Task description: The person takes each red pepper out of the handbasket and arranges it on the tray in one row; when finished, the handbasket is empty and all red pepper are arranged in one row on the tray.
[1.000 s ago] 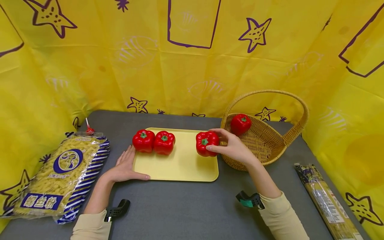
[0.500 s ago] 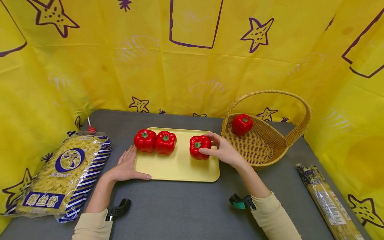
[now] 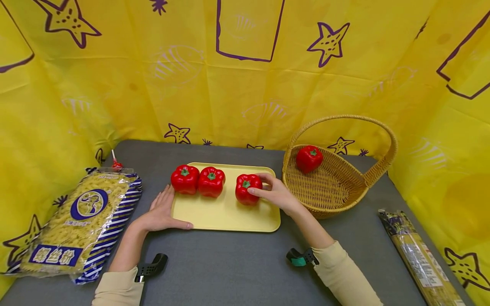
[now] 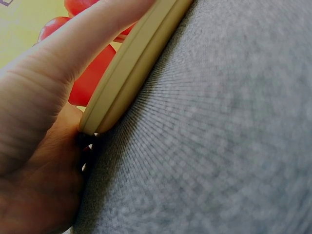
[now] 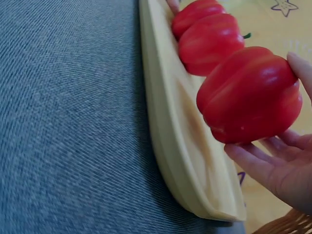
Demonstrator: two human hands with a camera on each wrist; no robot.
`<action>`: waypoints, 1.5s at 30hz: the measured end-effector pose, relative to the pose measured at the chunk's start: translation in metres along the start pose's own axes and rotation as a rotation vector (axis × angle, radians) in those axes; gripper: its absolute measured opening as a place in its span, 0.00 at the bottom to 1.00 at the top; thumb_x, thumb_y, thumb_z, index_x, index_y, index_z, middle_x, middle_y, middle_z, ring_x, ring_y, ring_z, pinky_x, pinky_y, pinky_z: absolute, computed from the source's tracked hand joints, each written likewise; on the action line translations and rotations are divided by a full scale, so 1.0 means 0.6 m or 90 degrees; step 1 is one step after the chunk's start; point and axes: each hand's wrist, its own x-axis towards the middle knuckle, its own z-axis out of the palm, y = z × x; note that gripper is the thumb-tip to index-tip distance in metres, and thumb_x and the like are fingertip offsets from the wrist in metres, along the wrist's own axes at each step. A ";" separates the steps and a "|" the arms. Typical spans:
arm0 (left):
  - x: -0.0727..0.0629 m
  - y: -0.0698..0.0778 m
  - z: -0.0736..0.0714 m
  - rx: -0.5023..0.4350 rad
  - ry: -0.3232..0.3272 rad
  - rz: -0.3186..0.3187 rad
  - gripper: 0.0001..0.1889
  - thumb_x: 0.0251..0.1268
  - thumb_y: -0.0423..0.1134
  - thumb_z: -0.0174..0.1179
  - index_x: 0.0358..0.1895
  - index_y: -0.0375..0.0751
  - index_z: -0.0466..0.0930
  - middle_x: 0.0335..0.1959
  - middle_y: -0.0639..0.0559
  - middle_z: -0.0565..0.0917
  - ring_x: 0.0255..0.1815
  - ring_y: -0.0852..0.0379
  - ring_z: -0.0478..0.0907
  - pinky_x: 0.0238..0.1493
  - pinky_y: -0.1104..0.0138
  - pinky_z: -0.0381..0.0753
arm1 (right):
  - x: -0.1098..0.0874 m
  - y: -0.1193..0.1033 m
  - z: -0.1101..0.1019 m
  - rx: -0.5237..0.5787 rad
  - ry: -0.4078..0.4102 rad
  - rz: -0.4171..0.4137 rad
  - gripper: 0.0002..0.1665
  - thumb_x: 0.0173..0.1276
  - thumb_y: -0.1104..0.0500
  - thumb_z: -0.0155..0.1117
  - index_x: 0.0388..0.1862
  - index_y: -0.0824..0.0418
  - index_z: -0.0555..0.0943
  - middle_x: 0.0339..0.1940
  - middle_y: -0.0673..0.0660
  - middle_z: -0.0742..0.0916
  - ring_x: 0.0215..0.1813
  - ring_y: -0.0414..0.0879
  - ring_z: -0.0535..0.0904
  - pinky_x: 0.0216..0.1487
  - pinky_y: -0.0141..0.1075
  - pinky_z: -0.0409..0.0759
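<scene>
Yellow cloth (image 3: 252, 85) printed with starfish hangs behind a grey table (image 3: 229, 267). Over it, the held red pepper (image 3: 246, 195) is above the right half of the pale tray (image 3: 206, 216), its shadow beneath it in the right wrist view. The right hand (image 3: 276, 193) grips it between thumb and fingers. Setting it down seems the step in hand; the next move likely calls for lowering it level, then loosening the fingers. Compared with a second ago, it has shifted leftward from the tray's right end, narrowing the gap to the inner pepper (image 3: 211, 182), which sits against the outer pepper (image 3: 185, 179). The left hand (image 3: 160, 214) stays at the tray's left end, fingers straight, thumb on the near edge. Farther right, the wicker basket (image 3: 325, 187) holds the remaining pepper (image 3: 309, 159); a pasta bag (image 3: 82, 221) lies far left.
</scene>
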 end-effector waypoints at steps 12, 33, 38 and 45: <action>-0.001 0.001 0.001 -0.001 0.003 -0.001 0.72 0.40 0.63 0.74 0.75 0.27 0.32 0.76 0.27 0.36 0.75 0.30 0.29 0.69 0.36 0.29 | 0.023 0.011 0.023 0.022 0.013 -0.003 0.35 0.66 0.57 0.69 0.68 0.65 0.68 0.63 0.62 0.77 0.62 0.55 0.76 0.58 0.41 0.77; -0.001 0.002 0.000 -0.002 0.000 -0.002 0.71 0.41 0.63 0.73 0.75 0.27 0.32 0.76 0.27 0.35 0.76 0.30 0.29 0.69 0.37 0.29 | 0.044 0.014 0.052 0.026 0.031 -0.037 0.34 0.65 0.56 0.70 0.67 0.62 0.70 0.61 0.59 0.79 0.63 0.53 0.75 0.60 0.43 0.75; -0.002 0.002 -0.001 -0.003 -0.001 -0.002 0.71 0.41 0.63 0.73 0.75 0.26 0.32 0.76 0.27 0.35 0.76 0.30 0.29 0.69 0.37 0.29 | 0.045 0.016 0.054 0.024 0.031 -0.035 0.34 0.65 0.56 0.69 0.67 0.61 0.70 0.61 0.59 0.79 0.63 0.52 0.75 0.60 0.43 0.75; -0.002 0.002 -0.001 -0.001 0.001 0.000 0.71 0.41 0.63 0.73 0.75 0.26 0.32 0.76 0.27 0.36 0.75 0.30 0.29 0.69 0.36 0.29 | 0.042 0.014 0.054 0.009 0.024 -0.040 0.33 0.65 0.56 0.70 0.68 0.57 0.70 0.59 0.58 0.80 0.60 0.51 0.77 0.58 0.42 0.75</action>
